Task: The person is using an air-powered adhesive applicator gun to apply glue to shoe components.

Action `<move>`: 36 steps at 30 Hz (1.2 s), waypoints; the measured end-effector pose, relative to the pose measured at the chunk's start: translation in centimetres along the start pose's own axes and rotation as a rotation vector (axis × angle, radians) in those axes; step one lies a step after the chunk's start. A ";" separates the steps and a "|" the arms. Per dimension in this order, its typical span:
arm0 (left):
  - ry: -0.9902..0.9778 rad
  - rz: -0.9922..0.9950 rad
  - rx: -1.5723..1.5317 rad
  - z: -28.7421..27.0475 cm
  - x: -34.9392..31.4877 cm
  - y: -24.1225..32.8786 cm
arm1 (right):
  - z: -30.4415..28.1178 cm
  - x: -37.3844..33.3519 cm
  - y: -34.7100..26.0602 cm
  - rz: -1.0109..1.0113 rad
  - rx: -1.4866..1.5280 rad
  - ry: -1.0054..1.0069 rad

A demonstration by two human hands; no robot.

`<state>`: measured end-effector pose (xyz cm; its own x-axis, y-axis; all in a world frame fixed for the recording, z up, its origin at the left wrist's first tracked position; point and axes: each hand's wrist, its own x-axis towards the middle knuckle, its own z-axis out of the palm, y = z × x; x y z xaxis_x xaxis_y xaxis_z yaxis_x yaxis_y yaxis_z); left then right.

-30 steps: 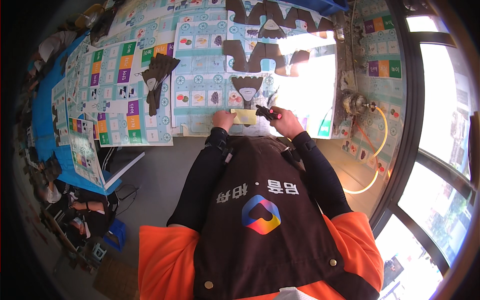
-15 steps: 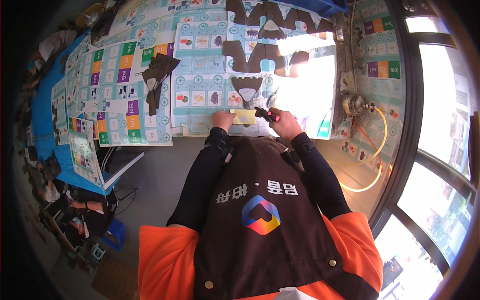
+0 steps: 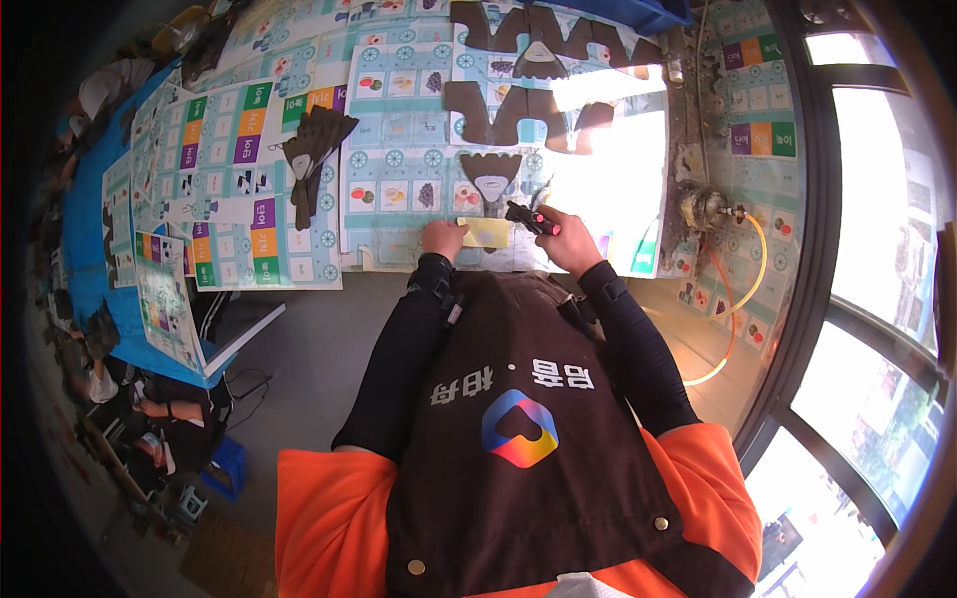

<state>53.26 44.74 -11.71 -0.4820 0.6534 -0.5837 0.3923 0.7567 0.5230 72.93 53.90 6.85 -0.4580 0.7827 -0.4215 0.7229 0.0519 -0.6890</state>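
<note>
Hemmed in at the table edge: the left hand [image 3: 444, 239] presses a yellow pad [image 3: 485, 232] and the right hand [image 3: 570, 239] grips a black-and-red tool [image 3: 531, 218]; a dark cut piece [image 3: 490, 177] lies just beyond, more dark pieces [image 3: 538, 105] farther back. Open printed sheet [image 3: 399, 169] lies left of the hands; a dark stack [image 3: 311, 149] bounds it; a metal fitting [image 3: 704, 207] with yellow hose [image 3: 743, 289] blocks the right.

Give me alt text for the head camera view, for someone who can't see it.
Seen from above, a person's left hand presses a yellow card onto a table covered in printed sheets, while the right hand holds a black and red tool beside a dark brown cut-out piece.
</note>
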 end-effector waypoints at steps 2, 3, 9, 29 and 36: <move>-0.035 -0.029 0.002 -0.3 -0.1 0.2 | -0.2 -0.1 0.0 0.011 -0.012 -0.046; -0.067 -0.062 0.003 -0.4 -0.1 0.2 | -0.1 -0.2 -0.1 0.008 -0.005 -0.045; -0.054 -0.047 0.041 -0.9 -0.6 1.3 | 0.2 -0.1 0.8 0.031 0.067 0.059; -0.073 -0.081 -0.014 -0.2 0.4 0.0 | 0.4 0.5 1.6 0.118 0.068 0.204; -0.008 -0.017 0.011 0.0 0.1 0.0 | 0.4 0.2 1.4 0.095 0.109 0.092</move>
<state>53.24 44.80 -11.81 -0.4825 0.6409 -0.5970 0.3930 0.7675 0.5064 73.60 53.90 5.55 -0.3375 0.8348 -0.4351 0.6981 -0.0881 -0.7106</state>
